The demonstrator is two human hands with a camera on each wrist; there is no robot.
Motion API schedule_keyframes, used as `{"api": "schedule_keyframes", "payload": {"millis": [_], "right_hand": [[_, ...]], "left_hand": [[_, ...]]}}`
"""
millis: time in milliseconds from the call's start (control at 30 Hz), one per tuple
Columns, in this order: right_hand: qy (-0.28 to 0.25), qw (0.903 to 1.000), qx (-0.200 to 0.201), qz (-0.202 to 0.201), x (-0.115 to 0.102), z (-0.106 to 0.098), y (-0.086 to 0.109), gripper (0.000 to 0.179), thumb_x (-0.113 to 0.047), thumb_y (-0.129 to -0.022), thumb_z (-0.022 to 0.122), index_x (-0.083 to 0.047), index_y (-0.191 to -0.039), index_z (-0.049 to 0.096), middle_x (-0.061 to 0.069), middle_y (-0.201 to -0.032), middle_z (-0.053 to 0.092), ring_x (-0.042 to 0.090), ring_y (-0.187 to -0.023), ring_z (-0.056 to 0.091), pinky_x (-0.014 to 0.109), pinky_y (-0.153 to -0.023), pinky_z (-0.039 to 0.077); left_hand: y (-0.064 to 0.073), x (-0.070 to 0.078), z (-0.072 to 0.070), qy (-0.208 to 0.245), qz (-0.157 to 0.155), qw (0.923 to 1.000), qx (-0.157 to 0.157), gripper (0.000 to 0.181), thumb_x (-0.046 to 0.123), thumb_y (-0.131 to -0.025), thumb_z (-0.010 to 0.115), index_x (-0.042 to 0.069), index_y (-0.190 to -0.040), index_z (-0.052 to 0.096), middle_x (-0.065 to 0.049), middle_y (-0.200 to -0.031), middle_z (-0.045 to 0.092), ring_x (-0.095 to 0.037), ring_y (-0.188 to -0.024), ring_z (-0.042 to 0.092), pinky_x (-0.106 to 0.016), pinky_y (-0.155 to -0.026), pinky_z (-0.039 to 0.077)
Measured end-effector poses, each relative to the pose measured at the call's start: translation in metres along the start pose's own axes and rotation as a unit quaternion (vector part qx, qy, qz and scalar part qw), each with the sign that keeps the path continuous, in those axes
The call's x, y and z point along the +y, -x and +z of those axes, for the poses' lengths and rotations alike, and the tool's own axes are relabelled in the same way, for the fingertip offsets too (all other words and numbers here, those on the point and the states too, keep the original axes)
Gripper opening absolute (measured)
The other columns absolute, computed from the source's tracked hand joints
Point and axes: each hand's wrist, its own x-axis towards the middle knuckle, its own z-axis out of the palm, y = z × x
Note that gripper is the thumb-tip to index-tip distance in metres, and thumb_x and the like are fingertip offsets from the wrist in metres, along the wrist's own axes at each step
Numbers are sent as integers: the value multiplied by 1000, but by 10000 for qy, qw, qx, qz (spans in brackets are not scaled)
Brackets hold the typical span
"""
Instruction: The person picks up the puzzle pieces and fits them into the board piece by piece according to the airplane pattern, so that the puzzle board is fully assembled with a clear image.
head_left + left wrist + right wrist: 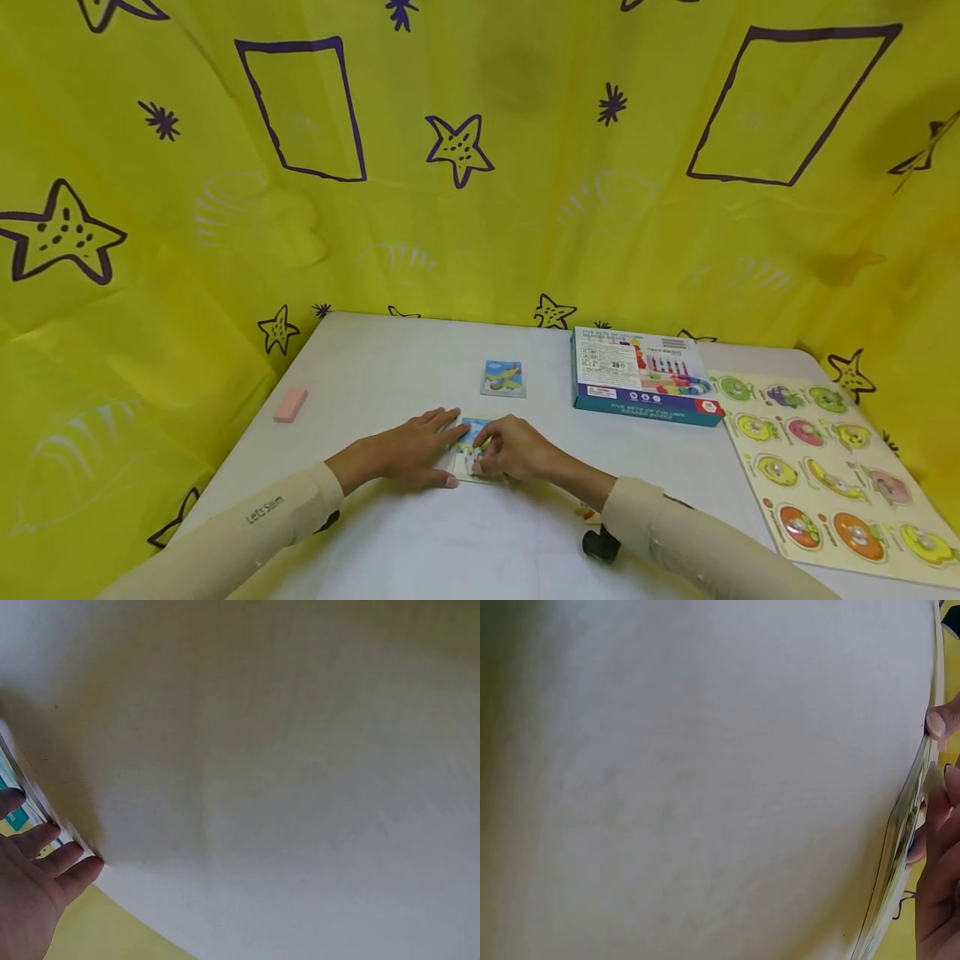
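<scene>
A small picture puzzle (474,427) with blue sky at its top lies flat in the middle of the table, with a pale patch at its lower left. My left hand (412,450) rests at its left side, fingers spread. In the left wrist view, the fingertips (91,864) of that hand are right at the board's edge. Over the puzzle's lower part, my right hand (517,450) has curled fingers and pinches a small pale puzzle piece (934,777). The right fingers hide much of the picture. The left thumb lies by the near edge.
Beyond the hands lies a square picture with a yellow plane (502,378). A pink block (290,405) is at the left. At the right are a beaded-boxes game box (637,375) and a fruit board (813,433). A yellow curtain (495,242) surrounds the white table (390,358).
</scene>
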Motion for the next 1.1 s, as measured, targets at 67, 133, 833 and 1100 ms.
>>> {"api": "schedule_keyframes", "payload": {"millis": [67,133,833,1100], "right_hand": [[6,10000,12,51,0,1,-2,26,-3,-85,78,3,-109,69,0,-66,69,8,-43,51,19,-45,39],[10,10000,1,81,0,1,-2,28,0,-84,77,4,-110,69,0,-66,70,8,-43,52,19,-45,40],[1116,9921,454,358,-1,8,-11,24,-19,-75,88,-12,-93,75,-7,-64,65,9,-58,57,25,-55,42],[1346,9886,553,379,-4,12,-12,25,-24,-73,90,-15,-91,75,-8,-65,63,8,-61,56,26,-57,42]], "left_hand": [[-1,-1,1,4,-17,10000,-3,86,60,-94,59,13,-159,29,-15,-166,21,-40,-152,23,-55,-120,28],[-1,-1,1,10,-33,10000,-9,86,60,-94,59,14,-159,28,-14,-167,21,-40,-152,23,-54,-120,28],[-2,-3,3,-92,-72,9999,-25,86,62,-94,59,14,-159,29,-13,-167,21,-39,-152,23,-53,-120,28],[0,-1,0,-90,-40,10000,-2,86,60,-94,60,13,-159,30,-15,-166,23,-40,-151,24,-53,-120,29]]}}
